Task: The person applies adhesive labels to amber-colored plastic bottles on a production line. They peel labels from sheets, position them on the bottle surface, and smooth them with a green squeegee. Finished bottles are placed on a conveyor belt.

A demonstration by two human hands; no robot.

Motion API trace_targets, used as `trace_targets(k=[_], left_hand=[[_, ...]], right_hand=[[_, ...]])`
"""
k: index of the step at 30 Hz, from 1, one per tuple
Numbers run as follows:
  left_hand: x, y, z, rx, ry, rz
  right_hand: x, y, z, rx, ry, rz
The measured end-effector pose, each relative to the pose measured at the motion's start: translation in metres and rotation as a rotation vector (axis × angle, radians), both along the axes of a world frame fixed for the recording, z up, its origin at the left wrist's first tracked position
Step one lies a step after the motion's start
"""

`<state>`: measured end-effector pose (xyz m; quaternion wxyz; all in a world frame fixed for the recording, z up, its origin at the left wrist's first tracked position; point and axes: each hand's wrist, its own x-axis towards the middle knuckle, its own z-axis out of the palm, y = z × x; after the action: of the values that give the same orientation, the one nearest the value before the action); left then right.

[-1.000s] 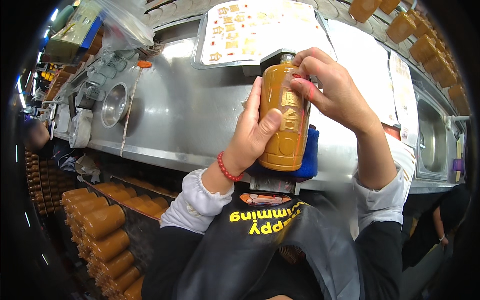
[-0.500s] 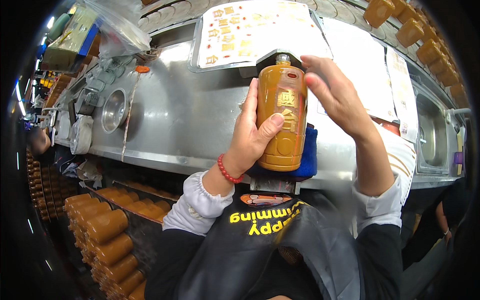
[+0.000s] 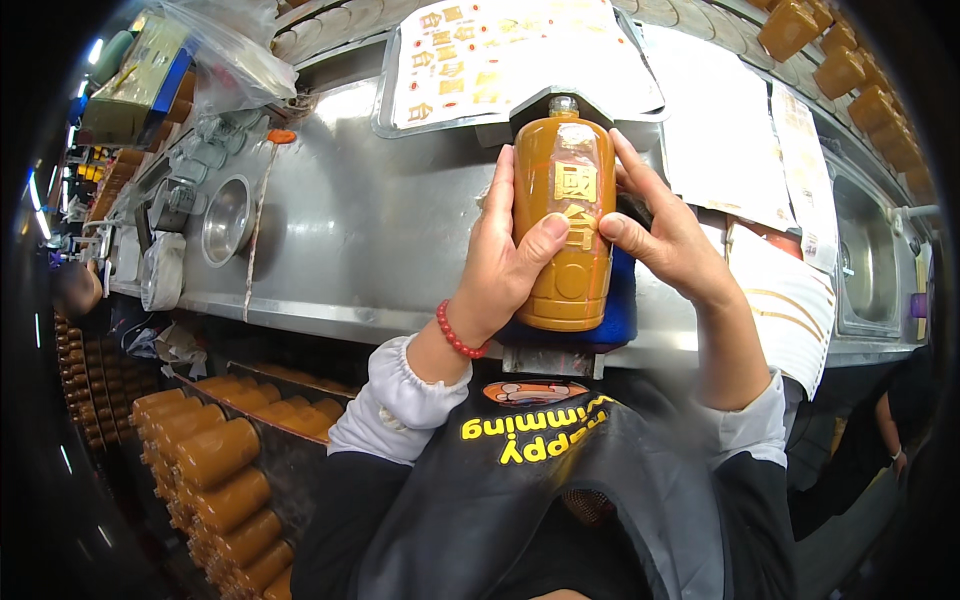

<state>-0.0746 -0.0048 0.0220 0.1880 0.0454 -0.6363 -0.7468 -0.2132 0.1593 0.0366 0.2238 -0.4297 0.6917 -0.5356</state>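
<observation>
A glossy caramel-brown bottle [image 3: 545,285] with raised gold characters down its front lies with its clear glass neck pointing away from me. My left hand [image 3: 508,245] wraps its left side, thumb pressed on the front. Along the right side lies my right hand [image 3: 670,235], fingers against the edge near the shoulder and thumb touching the front. Beneath the bottle is a dark blue cloth pad [image 3: 622,300], with a black angular holder [image 3: 597,106] around the neck end. A film-like patch shines over the characters.
Beyond the bottle, a tray [image 3: 386,108] holds a sheet of gold and red decals [image 3: 520,60]. Left on the steel counter [image 3: 370,190] sit a metal bowl [image 3: 230,222] and an orange item [image 3: 281,136]. White papers [image 3: 710,120], striped cloth [image 3: 785,305] and a sink [image 3: 868,275] are right; stacked bottles [image 3: 215,450] stand lower left.
My right hand has come down from beside the bottle's neck onto its right side. The bottle has shifted slightly away from me, the red oval near its shoulder no longer showing. My left hand keeps its grip.
</observation>
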Motion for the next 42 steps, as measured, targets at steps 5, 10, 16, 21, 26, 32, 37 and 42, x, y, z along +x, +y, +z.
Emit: trace_targets(k=[5, 10, 16, 21, 26, 32, 37, 42], left_hand=[[-0.002, -0.002, -0.004, -0.042, 0.006, 0.01], [-0.003, -0.009, -0.002, -0.025, -0.02, 0.031], [-0.031, -0.026, 0.003, -0.259, -0.063, 0.13], [-0.037, -0.022, 0.006, -0.365, 0.135, 0.33], [-0.025, -0.04, 0.035, -1.104, 0.387, 0.088], [-0.055, -0.06, 0.034, -0.965, 0.334, 0.099], [-0.047, -0.054, 0.041, -0.926, 0.364, 0.2], [-0.03, -0.052, 0.032, -1.216, 0.489, 0.198]], right_hand=[[0.003, -0.003, 0.0, -0.019, -0.015, 0.0], [0.004, -0.002, 0.003, 0.022, -0.043, -0.021], [0.006, -0.003, 0.004, 0.042, -0.079, -0.027], [0.006, -0.003, 0.007, 0.042, -0.092, -0.029], [0.007, -0.003, 0.006, 0.011, -0.072, -0.042], [0.007, -0.004, 0.007, 0.039, -0.094, -0.033], [0.007, -0.004, 0.008, 0.058, -0.101, -0.031], [0.004, 0.005, 0.021, 0.076, 0.229, -0.208]])
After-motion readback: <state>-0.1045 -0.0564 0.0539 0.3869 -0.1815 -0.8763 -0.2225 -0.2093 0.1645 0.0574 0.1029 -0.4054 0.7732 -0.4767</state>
